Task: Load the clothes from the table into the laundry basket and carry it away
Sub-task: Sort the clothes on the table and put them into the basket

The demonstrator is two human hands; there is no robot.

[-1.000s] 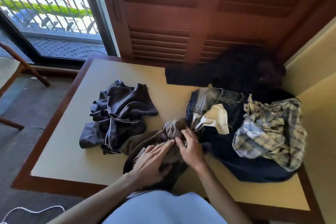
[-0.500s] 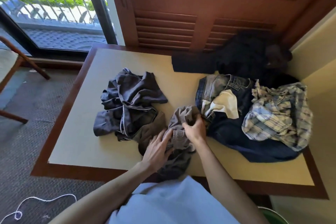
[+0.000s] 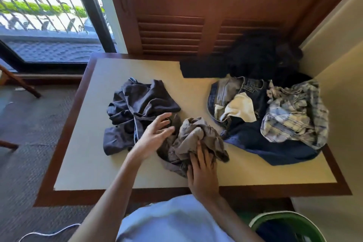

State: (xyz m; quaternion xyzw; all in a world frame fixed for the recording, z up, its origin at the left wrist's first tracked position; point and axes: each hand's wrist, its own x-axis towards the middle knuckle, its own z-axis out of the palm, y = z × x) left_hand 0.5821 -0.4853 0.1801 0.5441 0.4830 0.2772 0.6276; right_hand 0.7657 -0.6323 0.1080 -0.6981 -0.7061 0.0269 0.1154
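A bunched grey-brown garment point(image 3: 193, 139) lies near the table's front edge, and my right hand point(image 3: 202, 171) grips its near side. My left hand point(image 3: 155, 136) hovers open, fingers spread, between that garment and a dark navy garment point(image 3: 137, 112) to its left. On the right lies a pile: blue jeans point(image 3: 253, 137) with a pale pocket lining turned out, a plaid shirt point(image 3: 294, 114) on top, and black clothes point(image 3: 255, 59) behind them. The green laundry basket point(image 3: 284, 220) shows at the bottom right, on the floor beside the table, with something dark blue inside.
The table point(image 3: 94, 159) has a cream top and dark wood border and stands against a louvred wooden panel point(image 3: 186, 15). A yellow wall closes the right side. A glass door is at the far left, wooden chair legs point(image 3: 19, 84) beside it, a white cable point(image 3: 49, 233) on the carpet.
My left hand has lifted off the grey-brown garment and opened toward the navy one. My right hand has gathered the grey-brown garment into a tighter bunch. The green basket has come into view.
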